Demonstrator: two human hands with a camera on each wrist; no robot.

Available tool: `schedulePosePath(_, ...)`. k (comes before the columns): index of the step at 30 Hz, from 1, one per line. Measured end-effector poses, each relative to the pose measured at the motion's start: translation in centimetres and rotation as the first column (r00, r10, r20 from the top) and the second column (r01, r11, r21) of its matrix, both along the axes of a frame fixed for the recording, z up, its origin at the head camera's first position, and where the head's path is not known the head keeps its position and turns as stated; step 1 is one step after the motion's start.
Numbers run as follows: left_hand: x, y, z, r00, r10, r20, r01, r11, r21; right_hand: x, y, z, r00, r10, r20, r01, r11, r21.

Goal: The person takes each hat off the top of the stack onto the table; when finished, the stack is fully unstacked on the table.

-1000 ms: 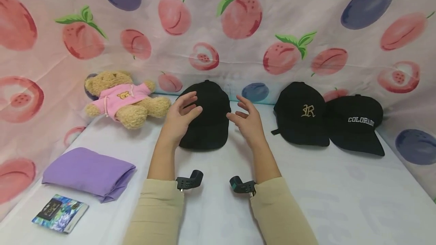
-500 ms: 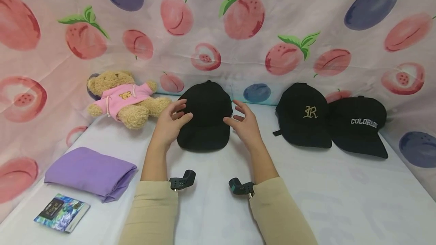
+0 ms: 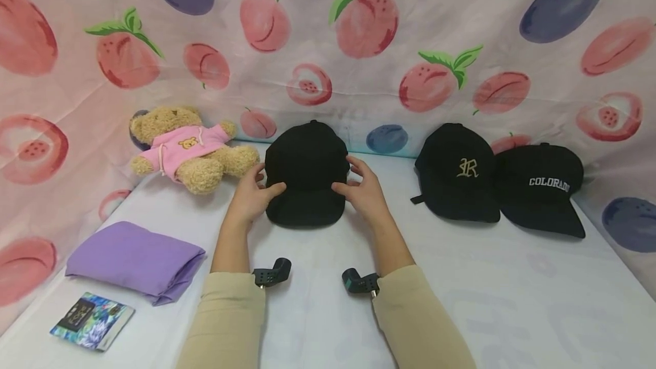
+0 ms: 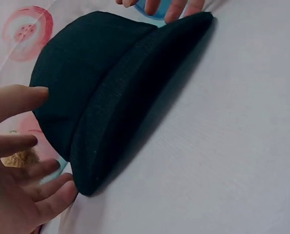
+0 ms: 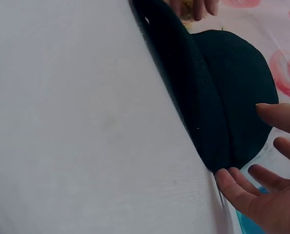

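Observation:
A plain black cap (image 3: 306, 158) rests on the white-covered table in the middle of the head view, brim toward me. On its left side is my left hand (image 3: 250, 198), thumb over the front and the other fingers along the side. My right hand (image 3: 366, 193) mirrors it on the right. In the left wrist view the left fingertips (image 4: 64, 187) are right at the brim's end, fingers spread and loosely bent. The right wrist view shows the right fingertips (image 5: 228, 175) at the other end of the brim, the thumb overlapping the crown. Neither hand is curled round the cap.
A teddy bear (image 3: 189, 150) in a pink hoodie lies at the back left. Nearer are a folded purple cloth (image 3: 133, 261) and a small floral booklet (image 3: 92, 322). Two black caps, one lettered R (image 3: 456, 175) and one lettered COLORADO (image 3: 543, 187), stand right. A fruit-print curtain (image 3: 318, 27) hangs behind.
Both hands have come down and closer to the sides of the plain cap, the left shifting slightly left first. The thumbs now overlap its front. The cap has stayed in place.

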State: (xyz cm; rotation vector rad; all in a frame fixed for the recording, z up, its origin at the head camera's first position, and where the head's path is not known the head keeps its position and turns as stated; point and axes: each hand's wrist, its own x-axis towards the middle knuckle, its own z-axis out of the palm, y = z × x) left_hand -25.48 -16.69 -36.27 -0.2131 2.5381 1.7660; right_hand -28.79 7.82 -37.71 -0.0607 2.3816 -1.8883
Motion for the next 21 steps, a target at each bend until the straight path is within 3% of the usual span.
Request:
schedulePosePath(7, -0.4, 0.1, -0.7, 0.999, -0.020, 0.037, 0.021, 1.000, -0.021, 0.0, 0.0, -0.2, 1.000, -0.003, 0.029, 0.000, 0.997, 0.073)
schedulePosePath(15, -0.5, 0.8, -1.3, 1.000, 0.001, -0.005, -0.001, 0.995, -0.103, 0.1, 0.2, -0.5, 0.998, 0.054, 0.045, -0.058, 0.995, 0.084)
schedulePosePath(21, -0.4, 1.0, -1.2, 1.000, 0.007, -0.019, -0.010, 0.992, -0.124, -0.2, 0.1, -0.7, 0.998, 0.046, 0.035, -0.048, 0.997, 0.059)
